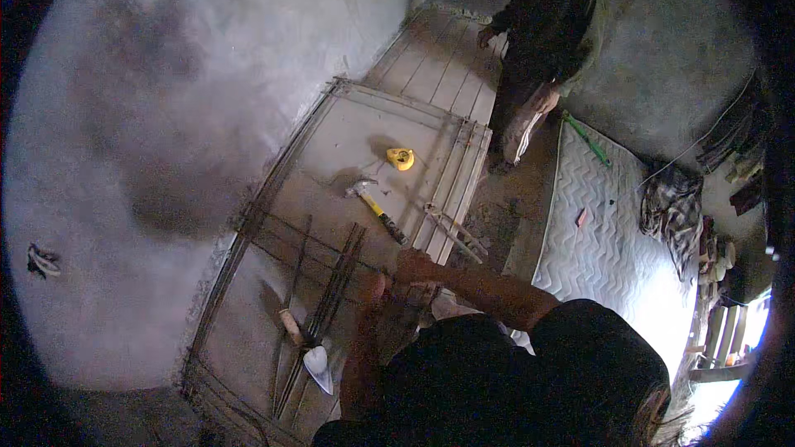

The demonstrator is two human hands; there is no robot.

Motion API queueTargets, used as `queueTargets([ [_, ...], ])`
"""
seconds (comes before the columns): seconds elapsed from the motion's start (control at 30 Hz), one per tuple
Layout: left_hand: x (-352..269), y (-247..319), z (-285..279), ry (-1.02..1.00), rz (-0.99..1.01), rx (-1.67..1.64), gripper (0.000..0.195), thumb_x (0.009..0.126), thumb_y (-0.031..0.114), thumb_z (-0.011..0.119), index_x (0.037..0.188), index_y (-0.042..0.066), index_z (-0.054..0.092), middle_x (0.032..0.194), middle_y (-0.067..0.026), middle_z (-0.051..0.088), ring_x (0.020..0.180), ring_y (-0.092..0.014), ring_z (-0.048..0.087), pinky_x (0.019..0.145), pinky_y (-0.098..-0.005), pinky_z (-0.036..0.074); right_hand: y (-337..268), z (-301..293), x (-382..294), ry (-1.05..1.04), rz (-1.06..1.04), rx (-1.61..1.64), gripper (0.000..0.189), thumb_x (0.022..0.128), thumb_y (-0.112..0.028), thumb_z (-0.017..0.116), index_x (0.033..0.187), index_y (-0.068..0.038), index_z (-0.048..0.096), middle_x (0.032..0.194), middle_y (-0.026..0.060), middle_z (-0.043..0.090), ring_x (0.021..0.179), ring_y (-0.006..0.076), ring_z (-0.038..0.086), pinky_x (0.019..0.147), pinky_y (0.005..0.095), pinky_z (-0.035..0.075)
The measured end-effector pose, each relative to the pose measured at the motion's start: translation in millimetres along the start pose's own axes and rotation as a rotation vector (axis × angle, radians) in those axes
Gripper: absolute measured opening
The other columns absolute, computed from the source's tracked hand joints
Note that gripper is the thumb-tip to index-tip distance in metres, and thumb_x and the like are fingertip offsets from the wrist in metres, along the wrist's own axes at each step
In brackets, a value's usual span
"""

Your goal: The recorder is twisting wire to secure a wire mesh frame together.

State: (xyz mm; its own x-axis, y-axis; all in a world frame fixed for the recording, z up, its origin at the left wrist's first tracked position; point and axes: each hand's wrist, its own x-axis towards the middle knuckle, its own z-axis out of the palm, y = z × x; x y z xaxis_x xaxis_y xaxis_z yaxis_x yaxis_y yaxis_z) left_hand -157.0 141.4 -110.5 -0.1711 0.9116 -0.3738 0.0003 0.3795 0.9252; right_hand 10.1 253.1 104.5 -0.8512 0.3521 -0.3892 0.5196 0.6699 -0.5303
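Observation:
My right hand is at the near edge of a wooden platform, by a thin rod. Close on its left is my left hand, at the end of a rod that crosses the platform. The dim picture does not settle how either hand's fingers lie. Beyond my hands lie a claw hammer with a yellow and black handle and a yellow tape measure. Pincers with long handles rest at the right edge. A bundle of metal rods lies on the left, with a pointed trowel upon it.
Another person in dark clothes stands past the platform's far right corner. A pale mattress lies to the right, bearing a green tool and dark crumpled cloth. A plastered wall borders the platform on the left.

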Motion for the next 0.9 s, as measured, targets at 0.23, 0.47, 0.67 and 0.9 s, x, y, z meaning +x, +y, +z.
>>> queueTargets([
  [0.23, 21.2, 43.0, 8.3, 0.11, 0.294, 0.32, 0.048, 0.095, 0.044, 0.031, 0.103, 0.005, 0.057, 0.096, -0.0131, 0.056, 0.086, -0.027, 0.052, 0.076, -0.0406, 0.04, 1.6, 14.9, -3.2, 0.208, -0.267, -0.261, 0.02, 0.078, -0.022, 0.058, 0.087, -0.005, 0.064, 0.079, 0.0116, 0.063, 0.075, 0.0282, 0.063, 0.063, 0.0423, 0.052],
  [0.47, 21.8, 94.2, 11.8, 0.225, 0.556, 0.651, 0.045, 0.095, 0.041, 0.034, 0.117, 0.006, 0.053, 0.115, -0.0151, 0.053, 0.105, -0.032, 0.049, 0.091, -0.0431, 0.037, 46.4, 50.6, 19.7, -0.208, 0.181, 0.532, 0.014, 0.083, -0.019, 0.056, 0.089, -0.008, 0.062, 0.085, 0.0069, 0.062, 0.077, 0.0242, 0.062, 0.059, 0.04, 0.052],
  [0.67, -84.4, 83.7, 14.2, 0.198, 0.414, 0.855, 0.046, 0.095, 0.039, 0.035, 0.125, 0.008, 0.05, 0.127, -0.0151, 0.051, 0.116, -0.033, 0.048, 0.099, -0.0455, 0.035, 26.1, 42.1, 15.2, 0.285, -0.243, -0.316, 0.03, 0.072, -0.032, 0.066, 0.088, -0.008, 0.066, 0.074, 0.0114, 0.064, 0.074, 0.0277, 0.063, 0.06, 0.0459, 0.051],
  [0.9, -117.9, 188.5, 21.4, 0.116, -0.484, 0.83, 0.046, 0.095, 0.039, 0.037, 0.127, 0.009, 0.05, 0.128, -0.011, 0.052, 0.118, -0.03, 0.047, 0.1, -0.0479, 0.033, -41.5, -7.3, -30.7, -0.049, 0.22, 0.916, 0.032, 0.081, -0.037, 0.059, 0.079, -0.006, 0.065, 0.076, 0.0118, 0.066, 0.062, 0.0256, 0.063, 0.057, 0.0405, 0.052],
])
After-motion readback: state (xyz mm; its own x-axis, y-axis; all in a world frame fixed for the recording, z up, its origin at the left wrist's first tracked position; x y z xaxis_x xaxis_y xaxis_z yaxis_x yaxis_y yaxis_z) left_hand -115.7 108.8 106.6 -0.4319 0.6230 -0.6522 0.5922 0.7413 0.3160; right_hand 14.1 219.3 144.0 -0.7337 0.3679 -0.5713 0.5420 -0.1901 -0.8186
